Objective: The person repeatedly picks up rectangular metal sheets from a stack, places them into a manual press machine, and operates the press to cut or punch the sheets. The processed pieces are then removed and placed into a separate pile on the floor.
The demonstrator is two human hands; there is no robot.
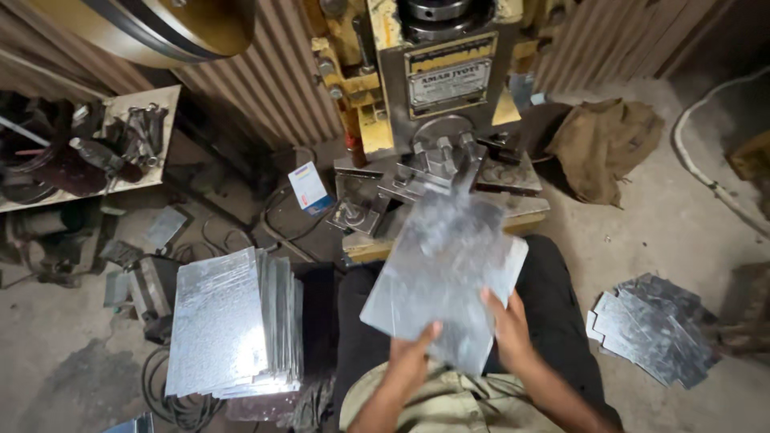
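Galvanised steel catches the light between both hands: a flat metal sheet [445, 281] with a spangled grey finish, held above the person's lap. The left hand [411, 358] grips its near edge from below, thumb lying over the top face. The right hand [507, 327] is closed on the near right edge, fingers hidden under the sheet. Both hands sit at the near end, so the sheet stretches away from them, its long axis running far and slightly right, towards the press [437, 96]. The far end is blurred and hangs just over the press's die bed [433, 172], but whether it touches is unclear. Neither hand is clearly nearer the machine; the right one sits a little farther forward.

Left of the lap, a thick stack of sheets [233, 325] stands on the floor, near the left hand. Right of the person, well apart, a fanned pile of cut pieces [654, 325] lies on the concrete floor [658, 232]. Farther off, a brown sack [605, 144] slumps beside the press, and a tool-strewn board [104, 144] lies far left.
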